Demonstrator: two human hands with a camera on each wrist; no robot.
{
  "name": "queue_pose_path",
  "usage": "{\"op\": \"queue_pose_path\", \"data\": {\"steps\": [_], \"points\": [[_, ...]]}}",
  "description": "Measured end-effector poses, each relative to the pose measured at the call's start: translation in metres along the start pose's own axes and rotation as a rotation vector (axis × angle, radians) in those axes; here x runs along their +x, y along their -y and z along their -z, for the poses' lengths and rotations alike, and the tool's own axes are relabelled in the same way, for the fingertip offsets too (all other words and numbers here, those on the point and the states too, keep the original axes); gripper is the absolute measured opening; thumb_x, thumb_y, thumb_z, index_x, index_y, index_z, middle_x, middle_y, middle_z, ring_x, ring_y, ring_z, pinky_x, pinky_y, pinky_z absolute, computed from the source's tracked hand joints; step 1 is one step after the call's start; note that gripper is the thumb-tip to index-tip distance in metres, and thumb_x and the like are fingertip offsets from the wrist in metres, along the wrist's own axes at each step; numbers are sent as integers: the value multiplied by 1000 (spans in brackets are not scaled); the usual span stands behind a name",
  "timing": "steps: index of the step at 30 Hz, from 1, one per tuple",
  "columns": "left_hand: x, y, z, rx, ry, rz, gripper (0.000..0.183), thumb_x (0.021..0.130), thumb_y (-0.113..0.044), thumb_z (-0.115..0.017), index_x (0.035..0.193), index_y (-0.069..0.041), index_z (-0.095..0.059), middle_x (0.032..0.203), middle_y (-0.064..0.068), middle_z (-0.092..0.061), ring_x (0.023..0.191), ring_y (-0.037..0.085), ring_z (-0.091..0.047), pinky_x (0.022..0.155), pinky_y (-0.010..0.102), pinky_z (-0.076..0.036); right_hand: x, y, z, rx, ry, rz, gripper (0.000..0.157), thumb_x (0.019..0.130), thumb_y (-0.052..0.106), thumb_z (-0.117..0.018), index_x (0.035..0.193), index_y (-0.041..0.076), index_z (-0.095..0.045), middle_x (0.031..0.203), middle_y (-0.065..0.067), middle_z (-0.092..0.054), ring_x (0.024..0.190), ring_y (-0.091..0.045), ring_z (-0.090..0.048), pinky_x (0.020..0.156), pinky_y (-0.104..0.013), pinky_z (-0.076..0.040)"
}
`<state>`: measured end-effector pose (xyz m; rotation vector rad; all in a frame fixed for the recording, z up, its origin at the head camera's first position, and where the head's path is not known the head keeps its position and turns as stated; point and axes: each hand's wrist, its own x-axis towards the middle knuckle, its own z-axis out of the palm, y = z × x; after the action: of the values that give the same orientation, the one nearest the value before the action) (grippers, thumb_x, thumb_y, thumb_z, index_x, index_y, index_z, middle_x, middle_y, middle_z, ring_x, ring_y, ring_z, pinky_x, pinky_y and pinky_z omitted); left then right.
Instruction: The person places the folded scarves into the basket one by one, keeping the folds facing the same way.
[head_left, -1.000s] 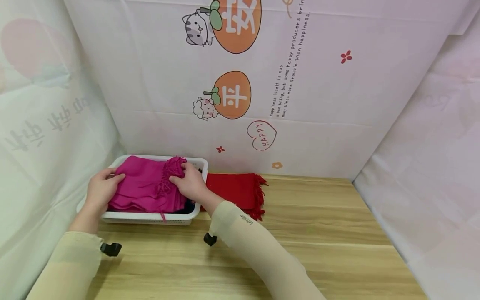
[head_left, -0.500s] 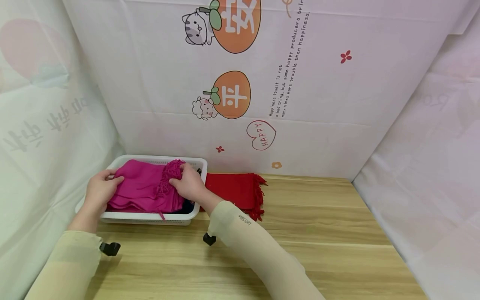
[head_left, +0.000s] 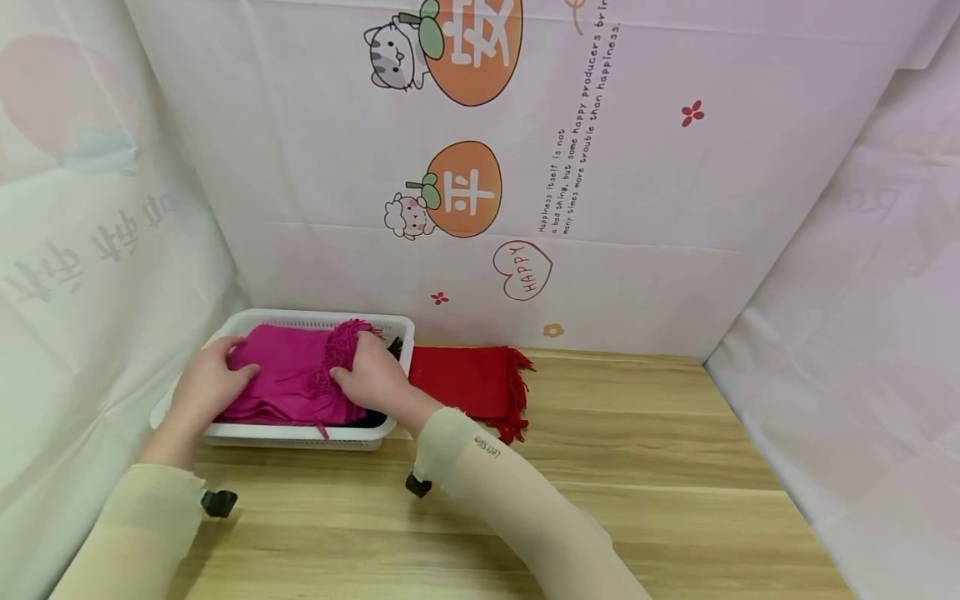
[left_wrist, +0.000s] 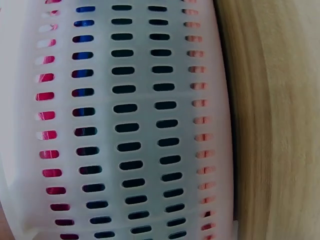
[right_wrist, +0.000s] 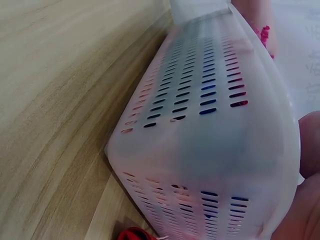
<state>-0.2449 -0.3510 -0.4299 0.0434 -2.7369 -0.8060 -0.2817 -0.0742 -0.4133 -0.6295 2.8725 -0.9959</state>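
Note:
A folded magenta scarf (head_left: 287, 358) with fringe along its right end lies on top of other cloth in a white slotted plastic basket (head_left: 300, 432). My left hand (head_left: 204, 383) holds the scarf's left end, thumb on top and fingers at its edge. At the fringed end my right hand (head_left: 378, 379) grips the scarf, its thumb lying over the front of the fringe. Dark navy cloth (head_left: 372, 418) shows beneath, at the basket's right front. Through the slots of the basket wall (left_wrist: 102, 120) in the left wrist view, layers of magenta, blue and dark fabric appear.
A folded red fringed scarf (head_left: 465, 382) lies on the wooden table (head_left: 615, 475) against the basket's right side. White printed sheets (head_left: 637, 192) hang at the back and both sides. The basket stands close to the back left corner.
The magenta scarf has settled lower and slightly forward in the basket, baring more of the back rim. My left hand has shifted a little right over it; my right hand has slid slightly left.

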Motion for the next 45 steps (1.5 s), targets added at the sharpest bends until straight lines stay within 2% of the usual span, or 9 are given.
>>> {"op": "queue_pose_path", "data": {"steps": [6, 9, 12, 15, 18, 25, 31, 37, 45], "points": [[-1, -3, -7, 93, 68, -176, 72, 102, -30, -82, 149, 17, -53, 153, 55, -34, 145, 71, -29, 114, 83, -30, -3, 2, -4, -234, -20, -42, 90, 110, 53, -66, 175, 4, -26, 174, -15, -38, 155, -22, -47, 112, -32, -55], [-1, -2, -10, 108, 79, -245, 73, 101, -31, -84, 148, 16, -55, 157, 52, -33, 148, 70, -26, 118, 82, -27, -3, 3, -6, -303, -32, -36, 94, 108, 59, -65, 176, 8, -26, 175, -14, -35, 156, -23, -44, 110, -32, -56], [0, -2, -11, 109, 102, -282, 74, 101, -32, -84, 149, 16, -55, 160, 51, -32, 150, 71, -26, 120, 81, -26, -3, 2, -8, -350, -53, 16, 97, 106, 66, -64, 176, 10, -27, 176, -13, -32, 156, -25, -42, 115, -32, -53], [2, -3, -10, 89, 145, -281, 79, 101, -35, -84, 154, 14, -52, 164, 49, -29, 153, 70, -23, 121, 81, -25, -2, 1, -7, -384, -64, 81, 103, 103, 74, -62, 177, 12, -25, 180, -12, -25, 161, -27, -36, 124, -35, -45], [3, -3, -8, 74, 178, -272, 86, 101, -40, -83, 158, 13, -47, 168, 47, -25, 156, 67, -22, 121, 82, -26, -1, 0, -7, -416, -51, 133, 109, 101, 80, -58, 179, 13, -20, 184, -12, -16, 168, -30, -23, 132, -40, -32], [4, 1, -6, 85, 226, -288, 95, 96, -48, -86, 162, 7, -47, 172, 44, -22, 158, 66, -21, 120, 84, -26, 2, -5, -7, -517, 62, 231, 113, 100, 88, -48, 180, 15, -14, 187, -8, -10, 172, -28, -6, 138, -43, -15], [5, 4, -4, 79, 278, -296, 102, 90, -50, -91, 164, 4, -46, 173, 43, -19, 160, 65, -15, 121, 84, -22, 6, -11, -8, -538, 127, 271, 115, 97, 91, -49, 180, 19, -17, 187, -8, -9, 173, -27, -2, 138, -44, -10], [4, 4, -4, 97, 339, -263, 109, 85, -52, -93, 166, 2, -44, 173, 44, -17, 161, 66, -7, 122, 85, -18, 7, -10, -8, -559, 160, 278, 118, 94, 94, -50, 180, 21, -18, 187, -7, -10, 173, -28, -4, 138, -46, -10], [3, 4, -7, 114, 353, -254, 113, 82, -53, -95, 166, 2, -43, 172, 45, -17, 160, 67, -8, 121, 86, -19, 5, -11, -10, -628, 173, 273, 118, 93, 96, -48, 180, 23, -18, 187, -7, -12, 173, -29, -6, 138, -47, -11]]}}
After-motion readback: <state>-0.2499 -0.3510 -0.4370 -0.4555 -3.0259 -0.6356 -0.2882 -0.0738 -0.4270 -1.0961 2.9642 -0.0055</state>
